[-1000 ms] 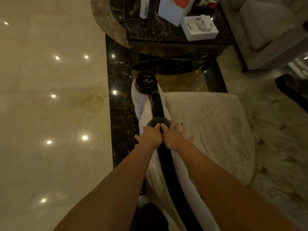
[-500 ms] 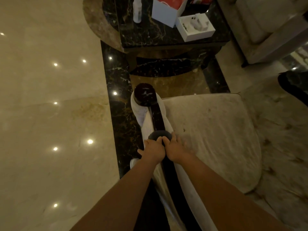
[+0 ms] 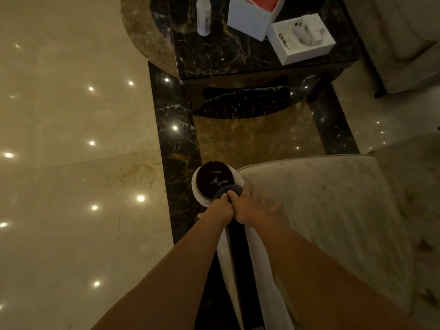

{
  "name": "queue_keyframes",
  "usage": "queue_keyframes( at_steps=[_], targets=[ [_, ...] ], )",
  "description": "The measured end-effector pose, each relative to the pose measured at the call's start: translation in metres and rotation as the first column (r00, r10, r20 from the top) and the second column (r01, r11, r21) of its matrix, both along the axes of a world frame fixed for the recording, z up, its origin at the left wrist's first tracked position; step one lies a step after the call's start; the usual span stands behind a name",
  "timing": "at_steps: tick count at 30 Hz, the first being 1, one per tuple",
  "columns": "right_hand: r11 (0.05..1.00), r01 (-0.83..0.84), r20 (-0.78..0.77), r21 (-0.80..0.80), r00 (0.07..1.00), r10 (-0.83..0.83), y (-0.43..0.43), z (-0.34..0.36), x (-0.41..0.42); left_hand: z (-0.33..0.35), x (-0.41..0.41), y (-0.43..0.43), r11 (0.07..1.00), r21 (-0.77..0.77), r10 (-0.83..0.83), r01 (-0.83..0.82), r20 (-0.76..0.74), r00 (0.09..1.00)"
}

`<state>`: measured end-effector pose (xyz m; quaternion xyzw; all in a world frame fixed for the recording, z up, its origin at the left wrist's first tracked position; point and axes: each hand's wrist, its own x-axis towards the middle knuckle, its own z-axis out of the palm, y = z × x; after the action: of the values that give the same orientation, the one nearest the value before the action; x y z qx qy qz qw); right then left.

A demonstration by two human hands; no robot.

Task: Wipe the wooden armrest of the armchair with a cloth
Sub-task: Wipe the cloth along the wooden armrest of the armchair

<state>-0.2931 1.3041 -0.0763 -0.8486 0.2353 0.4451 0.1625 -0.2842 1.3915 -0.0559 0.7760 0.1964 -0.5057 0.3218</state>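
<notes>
The armchair's dark glossy wooden armrest (image 3: pixel 236 244) runs away from me and ends in a round knob (image 3: pixel 214 181). A dark grey cloth (image 3: pixel 226 191) lies bunched over the rail right behind that knob. My left hand (image 3: pixel 217 210) grips the cloth from the left side. My right hand (image 3: pixel 250 206) presses on it from the right, fingers spread toward the seat cushion (image 3: pixel 321 210). Both hands touch each other over the rail. The rail under the hands is hidden.
A dark marble side table (image 3: pixel 238 51) stands ahead, carrying a spray bottle (image 3: pixel 204 15), an open white box (image 3: pixel 252 15) and a smaller white box (image 3: pixel 301 38). Glossy beige floor (image 3: pixel 71 163) lies left. Another pale armchair (image 3: pixel 400 39) is at the top right.
Both hands slid the cloth forward along the armrest, from its middle up to the round knob at the front end. My head has moved forward with them.
</notes>
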Motion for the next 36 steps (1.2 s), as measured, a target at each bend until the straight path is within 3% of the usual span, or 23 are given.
queue_keyframes(
  at_steps=[4, 8, 12, 15, 17, 20, 23, 25, 28, 32, 36],
  targets=[
    [1.0, -0.017, 0.016, 0.005, 1.0, 0.017, -0.003, -0.003, 0.016, 0.001, 0.013, -0.01, 0.995, 0.1, -0.019, 0.023, -0.043, 0.999],
    [0.99, -0.141, 0.11, 0.025, 0.984, 0.138, -0.016, -0.001, 0.031, 0.001, 0.019, -0.024, 0.971, 0.233, -0.03, 0.051, -0.09, 0.995],
    [0.964, -0.264, 0.236, -0.046, 0.934, 0.267, -0.019, -0.003, 0.034, -0.002, 0.009, -0.029, 0.952, 0.27, 0.155, -0.144, -0.02, 0.988],
    [0.967, -0.241, 0.27, -0.08, 0.929, 0.254, -0.014, -0.008, 0.031, -0.008, 0.005, -0.023, 0.943, 0.241, 0.222, -0.229, 0.056, 0.974],
    [0.975, -0.213, 0.275, -0.068, 0.935, 0.223, -0.011, -0.011, 0.029, -0.01, 0.004, -0.021, 0.9, 0.196, 0.377, -0.388, 0.094, 0.921],
    [0.99, -0.144, 0.25, -0.003, 0.958, 0.141, -0.005, -0.012, 0.019, -0.016, -0.01, -0.015, 0.767, 0.055, 0.633, -0.639, 0.1, 0.768],
    [0.998, -0.027, 0.195, 0.063, 0.981, 0.014, 0.0, -0.01, 0.007, -0.017, -0.026, -0.003, 0.693, -0.03, 0.72, -0.72, 0.072, 0.69],
    [0.995, 0.033, 0.176, 0.097, 0.983, -0.05, 0.002, -0.008, -0.003, -0.018, -0.032, 0.003, 0.697, 0.025, 0.706, -0.717, 0.15, 0.692],
    [0.99, 0.092, 0.19, 0.107, 0.975, -0.112, 0.005, -0.007, -0.01, -0.014, -0.026, 0.01, 0.761, 0.152, 0.552, -0.631, 0.361, 0.752],
    [0.984, 0.134, 0.205, 0.12, 0.966, -0.157, 0.011, -0.013, 0.018, -0.018, 0.009, 0.015, 0.791, 0.109, 0.516, -0.602, 0.41, 0.752],
    [0.983, 0.056, 0.255, 0.176, 0.962, -0.1, 0.007, -0.024, 0.061, -0.034, 0.051, 0.027, 0.878, 0.123, 0.324, -0.462, 0.558, 0.764]
  ],
)
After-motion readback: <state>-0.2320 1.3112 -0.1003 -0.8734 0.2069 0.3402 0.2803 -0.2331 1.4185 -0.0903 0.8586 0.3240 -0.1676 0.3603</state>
